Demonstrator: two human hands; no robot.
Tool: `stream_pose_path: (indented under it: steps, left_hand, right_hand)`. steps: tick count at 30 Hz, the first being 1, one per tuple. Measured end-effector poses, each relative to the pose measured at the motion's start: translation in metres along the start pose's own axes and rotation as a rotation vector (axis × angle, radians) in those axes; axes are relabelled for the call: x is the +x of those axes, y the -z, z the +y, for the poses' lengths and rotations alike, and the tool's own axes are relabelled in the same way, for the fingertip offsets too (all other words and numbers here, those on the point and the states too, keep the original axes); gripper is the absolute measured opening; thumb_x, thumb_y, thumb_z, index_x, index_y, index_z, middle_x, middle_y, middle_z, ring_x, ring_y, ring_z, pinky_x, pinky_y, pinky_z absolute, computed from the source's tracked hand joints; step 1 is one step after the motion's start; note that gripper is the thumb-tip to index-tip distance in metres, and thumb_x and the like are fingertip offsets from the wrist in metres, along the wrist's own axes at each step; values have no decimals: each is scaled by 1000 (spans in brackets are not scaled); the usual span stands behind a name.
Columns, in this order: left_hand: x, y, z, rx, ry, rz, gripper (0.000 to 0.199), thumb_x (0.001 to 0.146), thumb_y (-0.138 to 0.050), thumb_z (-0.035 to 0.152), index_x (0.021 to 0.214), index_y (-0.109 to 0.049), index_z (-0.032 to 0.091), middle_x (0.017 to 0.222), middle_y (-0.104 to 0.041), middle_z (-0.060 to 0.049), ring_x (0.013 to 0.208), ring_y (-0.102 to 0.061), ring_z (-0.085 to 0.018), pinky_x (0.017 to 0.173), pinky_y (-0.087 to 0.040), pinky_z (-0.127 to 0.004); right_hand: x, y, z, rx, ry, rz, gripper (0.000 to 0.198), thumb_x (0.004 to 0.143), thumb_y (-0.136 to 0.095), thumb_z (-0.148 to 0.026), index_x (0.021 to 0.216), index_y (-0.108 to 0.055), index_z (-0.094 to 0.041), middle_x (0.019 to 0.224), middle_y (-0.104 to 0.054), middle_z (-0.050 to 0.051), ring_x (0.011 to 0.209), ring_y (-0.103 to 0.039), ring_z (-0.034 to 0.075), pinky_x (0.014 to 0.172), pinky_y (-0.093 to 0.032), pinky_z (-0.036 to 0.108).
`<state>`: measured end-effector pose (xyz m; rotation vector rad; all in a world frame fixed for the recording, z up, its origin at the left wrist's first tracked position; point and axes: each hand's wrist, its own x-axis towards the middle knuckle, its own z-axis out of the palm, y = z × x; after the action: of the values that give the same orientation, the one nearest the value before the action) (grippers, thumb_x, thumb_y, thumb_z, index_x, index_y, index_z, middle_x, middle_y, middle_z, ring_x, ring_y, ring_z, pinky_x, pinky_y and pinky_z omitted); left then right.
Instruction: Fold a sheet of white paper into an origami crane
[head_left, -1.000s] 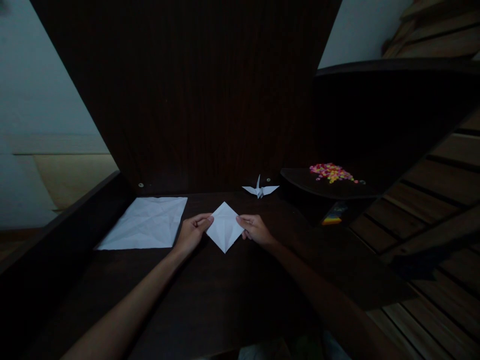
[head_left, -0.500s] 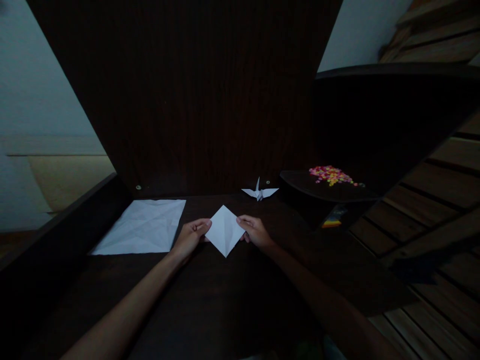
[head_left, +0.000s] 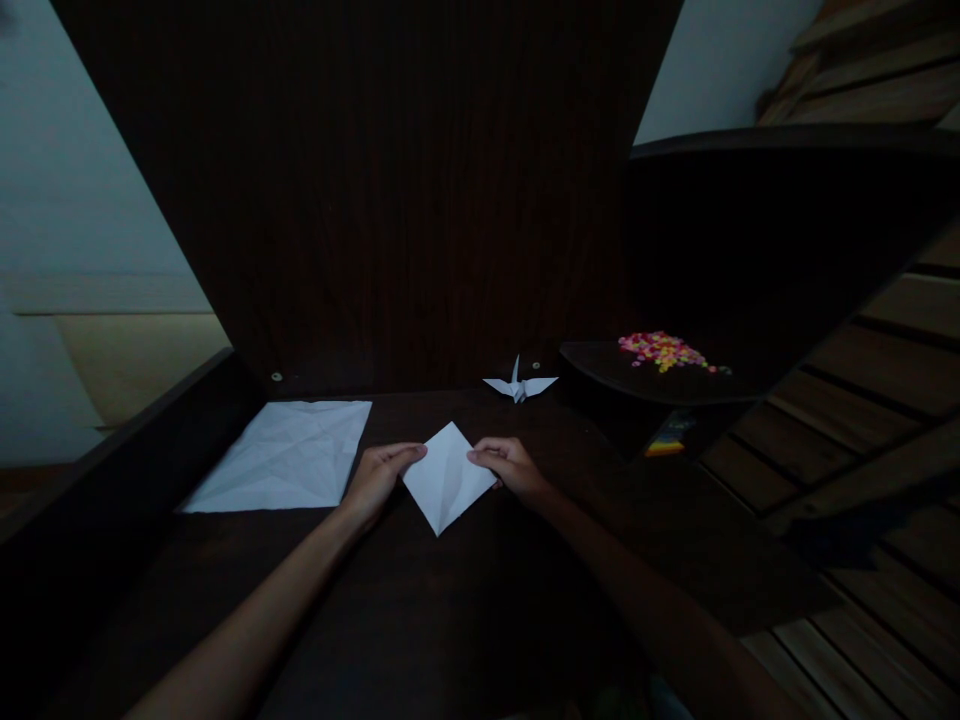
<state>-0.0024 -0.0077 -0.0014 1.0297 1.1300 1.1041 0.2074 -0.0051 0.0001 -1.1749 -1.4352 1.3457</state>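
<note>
A folded white paper square (head_left: pixel 448 485) is held between my hands, turned like a diamond with a crease down its middle. My left hand (head_left: pixel 381 478) pinches its upper left edge, thumb on top. On the upper right edge, my right hand (head_left: pixel 511 466) grips it the same way; the fingers beneath the paper are mostly hidden. Beyond my right hand a white origami crane (head_left: pixel 520 388) stands against the back panel with its wings spread. Left of my left hand lies a larger creased white sheet of paper (head_left: pixel 289 455), flat on the dark desk (head_left: pixel 375 610).
Several small pink, yellow and orange pieces (head_left: pixel 664 350) are heaped on a low corner shelf (head_left: pixel 600 362) at the right. Below it sits a small item with a yellow end (head_left: pixel 666 446). A raised side board (head_left: pixel 127 435) edges the desk on the left.
The folded paper has come slightly nearer to me and tilted a little, its lower corner swinging left. Both hands still pinch it, with their thumbs shifted slightly. The crane and large sheet stay put.
</note>
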Motion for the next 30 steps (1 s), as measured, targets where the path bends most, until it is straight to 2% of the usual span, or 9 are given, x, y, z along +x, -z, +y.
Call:
stream_pose_path:
  steps: [5,10,14,19,25,28,30]
  left_hand:
    - [-4,-3,2,51,17,-90,25,63,-74,34,78,-73,14,76,-72,-5,71,-64,-19,67,-45,-27]
    - [-7,-5,4,75,57,-153,29,62,-75,36,80,-73,13,69,-70,-4,60,-59,-15,57,-41,-23]
    - [-8,-4,3,95,58,-216,31,61,-78,37,80,-72,13,70,-70,-4,60,-59,-14,57,-42,-23]
    - [-8,-2,2,74,51,-184,33,59,-80,37,80,-72,13,72,-72,-5,59,-61,-14,56,-43,-22]
    - [-7,-2,3,64,29,-131,40,59,-80,37,89,-70,12,71,-71,-6,59,-62,-16,55,-44,-24]
    - [-6,-2,3,93,-23,-61,44,59,-78,37,95,-68,13,67,-69,-4,57,-60,-15,53,-42,-23]
    - [-5,-2,3,127,-73,-36,39,60,-76,37,91,-69,14,67,-69,-3,57,-59,-15,52,-40,-23]
  right_hand:
    - [3,-1,6,-2,60,-28,25,69,-65,-40,66,-61,-15,39,-43,-8,35,-35,5,37,-24,19]
    - [3,-1,10,-36,43,-112,25,69,-65,-39,63,-59,-15,39,-43,-8,35,-35,5,37,-23,19]
    - [0,-1,7,-57,24,-155,25,68,-67,-38,62,-59,-15,42,-44,-7,38,-36,6,39,-23,20]
    - [0,-1,6,-36,22,-144,25,69,-67,-39,73,-62,-14,52,-51,-4,45,-41,7,44,-28,20]
    - [1,2,8,-6,163,-113,43,68,-68,-29,108,-58,-17,64,-53,-5,54,-47,8,52,-34,20]
    - [-1,4,7,-46,194,-184,39,64,-66,-20,103,-62,-17,75,-54,-2,58,-44,7,53,-33,19]
    - [-3,5,6,-72,173,-231,37,61,-64,-15,98,-65,-16,78,-54,-1,59,-41,7,51,-31,18]
